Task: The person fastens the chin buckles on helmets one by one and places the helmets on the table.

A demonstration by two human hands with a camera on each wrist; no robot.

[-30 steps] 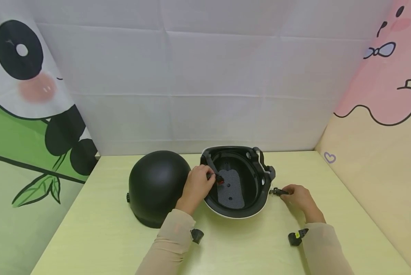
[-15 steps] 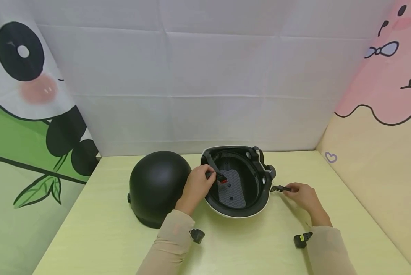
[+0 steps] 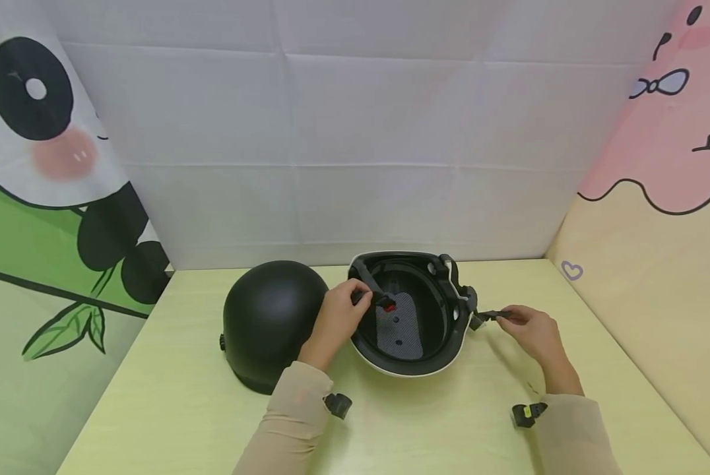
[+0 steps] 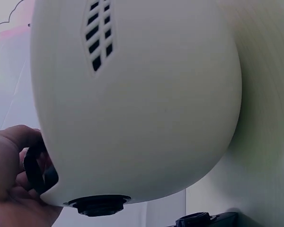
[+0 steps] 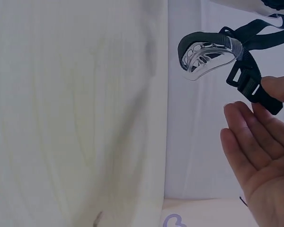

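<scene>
An upturned white helmet (image 4: 146, 104) with a black padded lining (image 3: 398, 326) lies on the table. At its left rim my left hand (image 3: 334, 323) holds a black chin strap; a red-marked buckle piece (image 3: 389, 307) sticks out over the lining. Off the right side, my right hand (image 3: 533, 333) pinches the other strap's end at a black buckle (image 5: 253, 85), its other fingers spread below. Beside that buckle in the right wrist view hangs a clear chin cup (image 5: 208, 59) edged in black. The left wrist view shows mostly the helmet's outer shell and vents.
A matte black helmet (image 3: 274, 323) sits dome-up just left, close against my left hand. The pale yellow table (image 3: 426, 429) ends at a white cloth backdrop (image 3: 367, 132). Cartoon-printed panels stand at both sides. A small camera is worn on each wrist.
My right hand has moved right and a little away from me, drawing its strap outward and up. The left hand's buckle piece has shifted slightly right and up. Both helmets stay put.
</scene>
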